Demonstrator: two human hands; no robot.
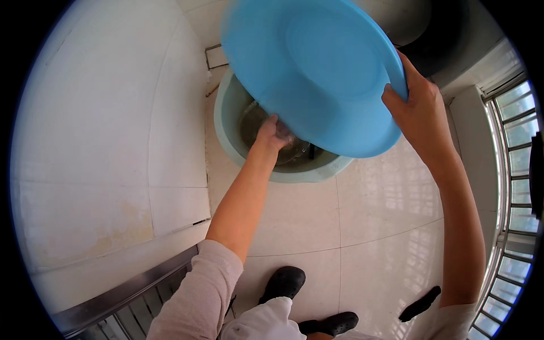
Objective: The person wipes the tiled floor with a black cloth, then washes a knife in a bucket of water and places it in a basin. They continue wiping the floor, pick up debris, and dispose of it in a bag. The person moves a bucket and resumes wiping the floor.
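A blue plastic basin (323, 76) is tilted up in front of me, its hollow side facing me. My right hand (423, 108) grips its right rim, thumb on the inner side. Below it stands a pale green plastic tub (225, 123) on the floor, with murky water (250, 123) in it. My left hand (276, 135) reaches over the tub to the lower rim of the blue basin. Its fingers are blurred and partly hidden, so whether they hold the rim is unclear. A dark strip-like thing (312, 151) shows at the water's right side.
White tiled wall (106, 127) rises on the left, above a metal rack (140, 289). A barred window (518, 144) lines the right. A black round object (442, 46) stands at the back right. On the tiled floor (297, 221) lies a dark elongated object (420, 304), near my black clogs (284, 282).
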